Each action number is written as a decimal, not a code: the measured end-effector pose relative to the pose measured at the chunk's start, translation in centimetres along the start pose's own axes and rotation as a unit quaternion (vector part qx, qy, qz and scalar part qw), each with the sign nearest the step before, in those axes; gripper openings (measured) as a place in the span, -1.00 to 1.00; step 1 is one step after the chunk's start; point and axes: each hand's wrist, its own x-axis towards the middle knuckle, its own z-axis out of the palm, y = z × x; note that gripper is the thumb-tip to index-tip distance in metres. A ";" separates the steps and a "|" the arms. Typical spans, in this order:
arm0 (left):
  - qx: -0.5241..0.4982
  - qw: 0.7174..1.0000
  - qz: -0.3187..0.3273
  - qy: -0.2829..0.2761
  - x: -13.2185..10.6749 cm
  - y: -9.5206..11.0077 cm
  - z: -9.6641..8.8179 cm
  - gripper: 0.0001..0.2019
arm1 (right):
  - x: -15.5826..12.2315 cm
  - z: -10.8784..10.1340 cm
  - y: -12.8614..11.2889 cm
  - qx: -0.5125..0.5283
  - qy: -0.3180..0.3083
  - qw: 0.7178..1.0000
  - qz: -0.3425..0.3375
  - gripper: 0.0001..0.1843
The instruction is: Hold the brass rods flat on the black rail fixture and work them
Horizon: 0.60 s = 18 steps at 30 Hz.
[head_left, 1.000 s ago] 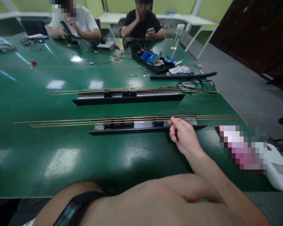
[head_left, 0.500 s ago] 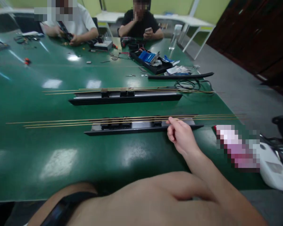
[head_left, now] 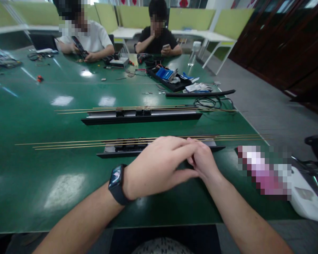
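Three thin brass rods (head_left: 69, 144) lie lengthwise on top of a long black rail (head_left: 113, 151) near me on the green table (head_left: 42, 176). My right hand (head_left: 205, 162) rests at the rail's right part, its fingers curled in a pinch at the rods; my left hand partly covers the fingertips. My left hand (head_left: 156, 164), with a dark watch (head_left: 116, 183) on the wrist, stretches flat across the rail, and its fingertips touch my right hand. It holds nothing. A second black rail (head_left: 140, 117) with its own brass rods (head_left: 76, 110) lies farther back.
Two people sit at the far side, each holding a small thing. A black tray (head_left: 172, 79) with blue parts, a black strip (head_left: 201, 94), coiled cable (head_left: 210, 102) and a clear bottle (head_left: 194, 53) sit at the back right. A white device (head_left: 310, 197) lies at the right edge.
My left forearm, which lay across the bottom of the view, has swung forward, and its hand now reaches over the near rail to my right hand. The right hand has stayed at the rods.
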 end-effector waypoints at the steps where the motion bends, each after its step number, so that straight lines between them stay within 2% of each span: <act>1: 0.023 0.999 -0.030 0.020 -0.5 -1.4 0.8 -0.52 | 0.0 0.0 0.1 0.000 0.002 1.000 0.007 -0.67; 4: 0.085 0.989 -0.098 0.068 -2.2 -4.8 2.9 -0.43 | 0.0 0.1 0.4 0.008 0.019 1.000 0.022 -0.65; 7: 0.134 0.977 -0.142 0.089 -3.7 -6.6 4.3 -0.48 | 0.0 0.1 0.4 0.011 0.020 1.000 0.020 -0.62; 13: 0.181 0.962 -0.167 0.117 -4.7 -7.7 6.5 -0.51 | 0.1 0.1 0.5 0.008 0.024 0.999 0.025 -0.57; 18: 0.207 0.959 -0.159 0.110 -4.9 -7.8 6.9 -0.48 | 0.0 0.1 0.4 0.007 0.023 0.999 0.027 -0.60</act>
